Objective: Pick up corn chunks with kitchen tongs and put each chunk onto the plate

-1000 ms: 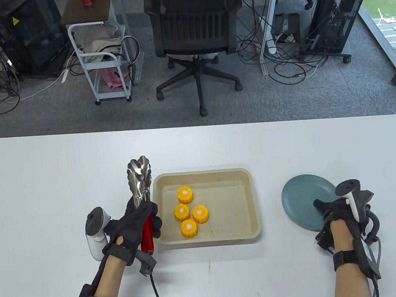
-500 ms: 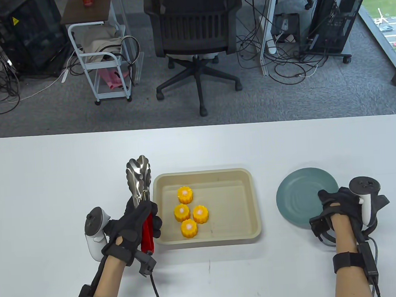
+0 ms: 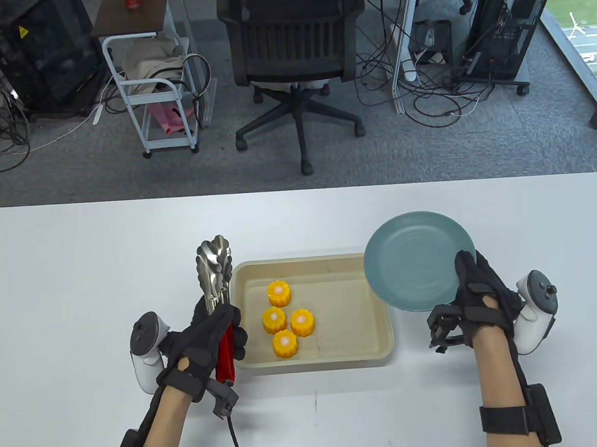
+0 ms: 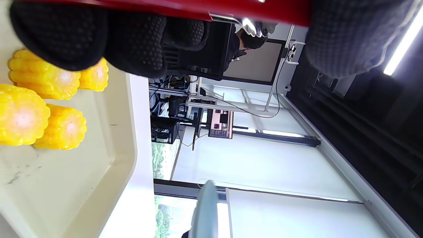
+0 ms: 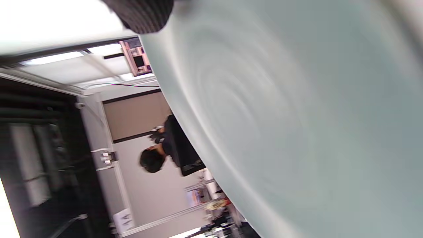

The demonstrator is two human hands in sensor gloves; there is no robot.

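Several yellow corn chunks (image 3: 284, 317) sit in a beige tray (image 3: 378, 320) at the table's middle; the left wrist view shows them (image 4: 39, 112) close by. My left hand (image 3: 209, 339) grips the red handle of the kitchen tongs (image 3: 214, 276), whose steel tips point away, pressed together, beside the tray's left rim. My right hand (image 3: 477, 292) holds the teal plate (image 3: 417, 260) by its near right edge, lifted and overlapping the tray's far right corner. The plate (image 5: 290, 125) fills the right wrist view; edge-on it (image 4: 205, 211) appears in the left wrist view.
The white table (image 3: 76, 282) spreads wide around the tray. An office chair (image 3: 293, 53), a white cart (image 3: 156, 90) and cables stand on the floor beyond the far edge.
My right hand took hold of the plate, lifted it and carried it left and away, up over the tray's right corner. The left hand with the tongs barely shifted.
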